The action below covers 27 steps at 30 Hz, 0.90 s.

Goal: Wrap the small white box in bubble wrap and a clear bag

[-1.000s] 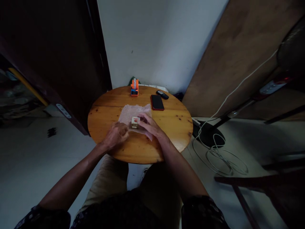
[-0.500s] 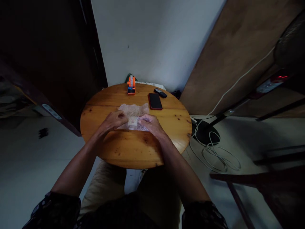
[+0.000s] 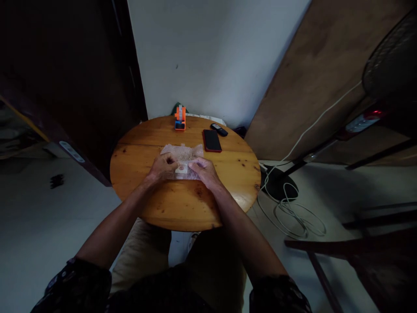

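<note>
A sheet of clear bubble wrap (image 3: 184,151) lies on the round wooden table (image 3: 185,213). On its near part, between my hands, is a small flat white piece (image 3: 181,168) whose kind I cannot make out. My left hand (image 3: 163,167) has its thumb and fingers curled together on the wrap at the left of that piece. From the right, my right hand (image 3: 206,171) pinches the wrap near the piece's other edge. The fingertips partly hide what they grip.
An orange and blue tape dispenser (image 3: 180,118) stands at the back of the table. A smartphone (image 3: 212,141) and a small dark keypad phone or remote (image 3: 219,129) lie right of it. A fan (image 3: 391,65) and white cable (image 3: 286,202) are on the right.
My left hand has shifted slightly right and turned, with its fingers now closed at the white piece's left edge. My right hand stays almost where it was.
</note>
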Available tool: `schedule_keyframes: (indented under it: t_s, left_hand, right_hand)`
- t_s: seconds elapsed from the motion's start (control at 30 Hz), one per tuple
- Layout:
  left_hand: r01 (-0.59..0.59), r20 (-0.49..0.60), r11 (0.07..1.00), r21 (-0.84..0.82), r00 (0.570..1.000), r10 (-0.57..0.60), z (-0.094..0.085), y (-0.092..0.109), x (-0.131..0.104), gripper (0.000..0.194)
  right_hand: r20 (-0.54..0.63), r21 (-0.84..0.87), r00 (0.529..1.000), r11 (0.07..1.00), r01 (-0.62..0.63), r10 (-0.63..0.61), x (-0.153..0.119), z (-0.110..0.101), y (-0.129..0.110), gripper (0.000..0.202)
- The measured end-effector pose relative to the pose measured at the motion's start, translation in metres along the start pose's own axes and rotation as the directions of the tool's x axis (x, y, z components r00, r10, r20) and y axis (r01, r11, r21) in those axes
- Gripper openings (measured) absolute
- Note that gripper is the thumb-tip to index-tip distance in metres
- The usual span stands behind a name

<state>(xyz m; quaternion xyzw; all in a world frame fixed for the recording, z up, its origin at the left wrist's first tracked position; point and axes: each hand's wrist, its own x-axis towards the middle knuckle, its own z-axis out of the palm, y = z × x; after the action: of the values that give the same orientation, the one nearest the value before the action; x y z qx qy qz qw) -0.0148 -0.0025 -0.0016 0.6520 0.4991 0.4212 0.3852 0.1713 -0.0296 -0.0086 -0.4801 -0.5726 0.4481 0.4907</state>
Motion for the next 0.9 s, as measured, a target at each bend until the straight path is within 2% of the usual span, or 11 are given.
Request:
schedule_keyframes:
  t_s: [0.27,0.33,0.47,0.53,0.6,0.63,0.7,0.8,0.9]
  left_hand:
    - [-0.004,-0.001,1.0,0.024,1.0,0.004,0.003,-0.008,0.0,0.009]
    - [-0.006,0.004,1.0,0.03,1.0,0.006,0.002,-0.009,0.001,0.01]
    - [-0.01,0.032,0.997,0.077,0.999,0.008,0.0,-0.009,0.006,0.025]
    - [-0.007,0.052,0.993,0.116,0.999,0.001,-0.002,-0.009,0.008,0.025]
    - [-0.009,0.068,0.989,0.148,0.998,-0.001,-0.002,-0.008,0.01,0.024]
    - [-0.012,0.073,0.987,0.16,0.997,0.001,-0.003,-0.008,0.01,0.023]
    - [-0.022,0.087,0.985,0.172,0.996,0.007,-0.002,-0.007,0.011,0.022]
    - [-0.041,0.1,0.985,0.165,0.995,0.025,0.0,-0.006,0.012,0.021]
    - [-0.046,0.096,0.982,0.181,0.995,0.029,-0.003,-0.006,0.013,0.02]
  right_hand:
    - [-0.045,-0.08,0.999,0.997,0.003,-0.007,0.006,0.003,0.013,0.023]
    - [-0.086,-0.132,0.996,0.991,0.026,-0.038,0.009,0.001,0.018,0.023]
    - [-0.224,-0.362,0.963,0.93,0.063,-0.153,0.012,-0.007,0.02,0.022]
    - [-0.279,-0.446,0.929,0.889,0.098,-0.243,0.008,-0.012,0.012,0.024]
    - [-0.281,-0.534,0.886,0.827,0.174,-0.368,0.0,-0.013,-0.002,0.023]
    - [-0.243,-0.59,0.868,0.776,0.222,-0.433,-0.005,-0.012,-0.009,0.023]
    - [-0.087,-0.673,0.858,0.665,0.324,-0.506,-0.016,-0.007,-0.023,0.027]
    - [0.219,-0.711,0.873,0.541,0.448,-0.435,-0.028,0.006,-0.033,0.029]
    - [0.383,-0.76,0.868,0.427,0.49,-0.314,-0.03,0.015,-0.032,0.031]
